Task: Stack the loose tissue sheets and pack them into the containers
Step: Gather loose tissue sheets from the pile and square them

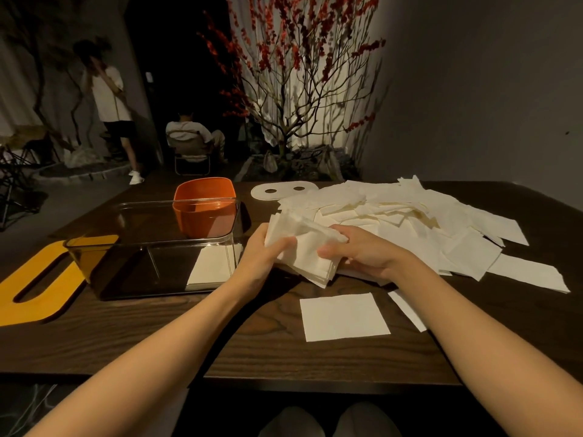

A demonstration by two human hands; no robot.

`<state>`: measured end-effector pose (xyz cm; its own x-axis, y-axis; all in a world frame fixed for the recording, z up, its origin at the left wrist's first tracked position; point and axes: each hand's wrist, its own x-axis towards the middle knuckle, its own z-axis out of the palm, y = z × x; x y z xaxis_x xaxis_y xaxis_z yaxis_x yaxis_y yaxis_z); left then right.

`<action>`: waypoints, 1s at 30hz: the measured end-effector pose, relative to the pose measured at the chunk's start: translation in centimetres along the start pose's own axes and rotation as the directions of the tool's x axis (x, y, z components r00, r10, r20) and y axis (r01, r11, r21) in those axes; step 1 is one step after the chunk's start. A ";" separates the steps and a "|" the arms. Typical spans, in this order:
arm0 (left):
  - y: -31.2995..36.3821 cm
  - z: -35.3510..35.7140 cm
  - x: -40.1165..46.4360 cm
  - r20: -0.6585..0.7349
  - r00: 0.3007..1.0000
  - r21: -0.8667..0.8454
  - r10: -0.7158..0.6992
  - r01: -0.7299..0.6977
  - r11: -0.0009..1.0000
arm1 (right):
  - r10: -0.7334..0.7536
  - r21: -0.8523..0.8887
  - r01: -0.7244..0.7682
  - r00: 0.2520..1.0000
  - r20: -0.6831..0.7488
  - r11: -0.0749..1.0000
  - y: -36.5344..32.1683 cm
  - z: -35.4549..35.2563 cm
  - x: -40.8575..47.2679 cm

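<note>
Both hands grip a thick stack of white tissue sheets [303,247] just above the dark wooden table [252,351]. My left hand [263,257] holds its left edge and my right hand [362,250] clamps its right side. A big loose pile of tissue sheets [410,216] spreads behind and to the right. One single sheet [344,316] lies flat in front. A clear rectangular container [151,247] stands at the left with a few sheets [211,266] in its right end. An orange container [205,209] stands behind it.
A yellow slotted lid [34,288] lies at the far left edge. A white lid with two holes [280,190] rests at the back. Beyond the table stand a red-blossomed tree, a standing person and a seated person.
</note>
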<state>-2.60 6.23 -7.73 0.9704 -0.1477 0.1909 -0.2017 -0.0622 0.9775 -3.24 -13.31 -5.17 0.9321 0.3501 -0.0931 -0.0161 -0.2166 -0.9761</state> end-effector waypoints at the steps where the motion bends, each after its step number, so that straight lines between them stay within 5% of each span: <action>1: 0.1 -0.1 -0.3 0.017 1.000 0.046 0.015 -0.016 0.999 | -0.002 -0.008 0.002 1.000 -0.014 1.000 0.0 0.1 -0.1; 6: 0.7 -0.6 -1.4 0.125 0.981 0.048 0.148 -0.155 0.987 | -0.090 0.088 0.099 0.991 -0.095 0.991 0.6 1.1 0.0; 10: 0.0 -1.2 -2.1 0.096 0.994 0.039 0.061 -0.065 0.997 | -0.093 0.151 0.112 0.988 -0.127 0.982 0.7 2.4 -0.2; 17: 0.2 -1.1 -2.5 0.088 0.996 0.092 0.004 -0.012 0.996 | -0.112 0.030 0.147 0.856 -0.504 0.989 1.5 5.5 0.9; 24: 0.2 -0.6 -3.1 -0.002 0.991 0.191 0.131 -0.128 0.973 | -0.185 0.011 0.229 0.813 -0.552 0.973 1.2 5.7 0.6; 30: 0.2 -0.9 -3.3 0.000 0.999 0.145 0.040 -0.039 0.989 | -0.010 0.122 0.094 0.828 -0.561 0.988 1.0 5.5 0.5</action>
<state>-5.74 7.59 -8.10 0.9616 -0.1499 0.2297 -0.2569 -0.1989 0.9457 -4.82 -8.36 -7.29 0.9748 -0.2189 0.0425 0.0278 -0.0702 -0.9972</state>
